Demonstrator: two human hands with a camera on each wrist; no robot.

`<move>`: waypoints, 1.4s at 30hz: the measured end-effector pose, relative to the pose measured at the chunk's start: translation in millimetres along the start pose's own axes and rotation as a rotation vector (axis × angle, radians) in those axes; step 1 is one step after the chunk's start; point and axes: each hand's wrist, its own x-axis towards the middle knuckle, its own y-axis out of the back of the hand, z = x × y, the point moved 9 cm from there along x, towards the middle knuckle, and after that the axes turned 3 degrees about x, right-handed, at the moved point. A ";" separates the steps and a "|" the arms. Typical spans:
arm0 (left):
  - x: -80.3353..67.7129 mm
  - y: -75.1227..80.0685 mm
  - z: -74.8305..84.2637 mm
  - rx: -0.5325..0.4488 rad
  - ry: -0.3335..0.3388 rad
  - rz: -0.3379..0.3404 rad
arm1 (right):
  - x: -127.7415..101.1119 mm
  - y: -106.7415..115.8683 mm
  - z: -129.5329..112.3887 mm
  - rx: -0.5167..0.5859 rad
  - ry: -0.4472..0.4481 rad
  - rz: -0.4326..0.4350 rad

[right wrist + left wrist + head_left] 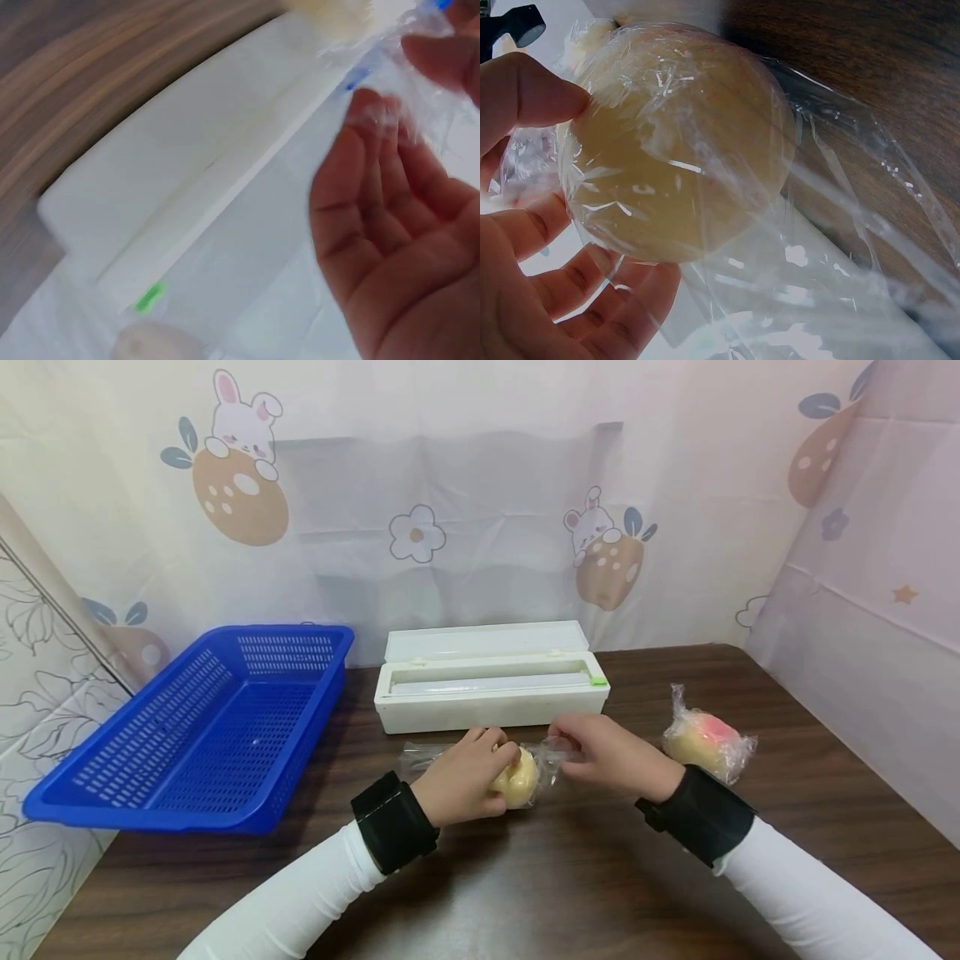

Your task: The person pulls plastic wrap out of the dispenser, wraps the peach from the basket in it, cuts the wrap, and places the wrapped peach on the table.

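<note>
The right hand [397, 225] looks blurred, perhaps pinching film [409, 90].

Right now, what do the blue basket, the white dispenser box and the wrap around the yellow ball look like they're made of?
Blue basket: seemingly rigid moulded plastic, with perforated mesh walls. White dispenser box: likely matte hard plastic, smooth with no glare. Wrap: thin clear plastic film, crinkled and glinting. Yellow ball: unclear, possibly foam or soft plastic.

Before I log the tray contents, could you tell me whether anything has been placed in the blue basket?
No, the blue basket shows only bare mesh, while the wrapped fruit lies on the table.
</note>
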 end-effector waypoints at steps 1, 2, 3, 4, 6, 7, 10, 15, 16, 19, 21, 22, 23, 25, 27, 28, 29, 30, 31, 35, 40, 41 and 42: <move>0.0 0.3 -0.1 -0.001 -0.001 0.001 | 2.0 0.8 -5.2 0.001 0.021 0.023; -0.1 0.3 -0.2 -0.001 0.000 0.002 | 3.6 1.1 -10.1 0.009 0.042 0.042; -0.2 0.2 -0.4 0.000 -0.001 0.002 | 5.1 1.4 -15.1 0.015 0.064 0.062; -0.3 0.0 -0.6 0.005 0.000 0.001 | 6.5 1.2 -18.8 0.022 0.078 0.080; -0.6 -0.4 -0.8 0.015 0.001 -0.003 | 9.2 0.1 -25.3 0.028 0.107 0.114; -0.8 -0.6 -0.8 0.018 0.001 -0.005 | 10.3 -1.2 -27.7 0.030 0.118 0.127; -0.8 -1.2 -0.7 0.028 0.002 -0.014 | 12.8 -6.4 -32.5 0.046 0.135 0.168; 2.0 -1.7 0.6 0.041 -0.004 -0.017 | 14.8 -16.6 -28.5 0.122 0.070 0.197; 2.4 -1.9 0.7 0.045 -0.004 -0.016 | 15.3 -18.6 -26.9 0.135 0.049 0.196; 2.0 -2.1 0.6 0.051 -0.002 -0.001 | 17.0 -23.9 -23.0 0.159 -0.005 0.185; 0.6 -1.8 0.7 0.041 -0.002 0.013 | 17.2 -26.0 -23.3 0.154 -0.022 0.182; -0.3 -1.7 0.7 0.034 -0.001 0.018 | 17.0 -26.8 -23.8 0.150 -0.026 0.181; -1.1 -1.3 0.5 0.025 0.000 0.025 | 16.8 -27.5 -25.1 0.138 -0.024 0.181; -2.9 -1.4 -1.1 -0.003 0.006 0.034 | 16.3 -28.7 -28.2 0.103 -0.015 0.181; -4.6 -0.4 -3.9 -0.053 0.020 0.036 | 16.5 -29.4 -31.1 0.066 -0.006 0.189; -6.1 -1.0 -6.4 -0.083 0.029 0.038 | 16.8 -30.1 -32.4 0.053 0.000 0.195; -7.4 -1.1 -8.9 -0.117 0.035 0.040 | 17.1 -30.7 -33.3 0.040 0.004 0.200; -8.7 -1.1 -11.4 -0.152 0.038 0.046 | 17.4 -31.1 -34.2 0.029 0.002 0.201; -9.7 -1.2 -13.7 -0.187 0.037 0.054 | 17.6 -31.3 -35.3 0.015 0.002 0.203; -14.4 1.5 -19.1 -0.272 0.001 0.100 | 16.2 -33.3 -42.6 -0.093 0.020 0.223; -24.2 17.6 -26.8 -0.247 -0.038 0.142 | 14.1 -39.1 -56.1 -0.277 0.060 0.245; -26.5 22.1 -30.2 -0.242 -0.029 0.139 | 14.0 -39.8 -58.4 -0.298 0.062 0.237; -28.8 26.2 -34.4 -0.236 -0.015 0.130 | 14.0 -40.6 -60.6 -0.315 0.066 0.228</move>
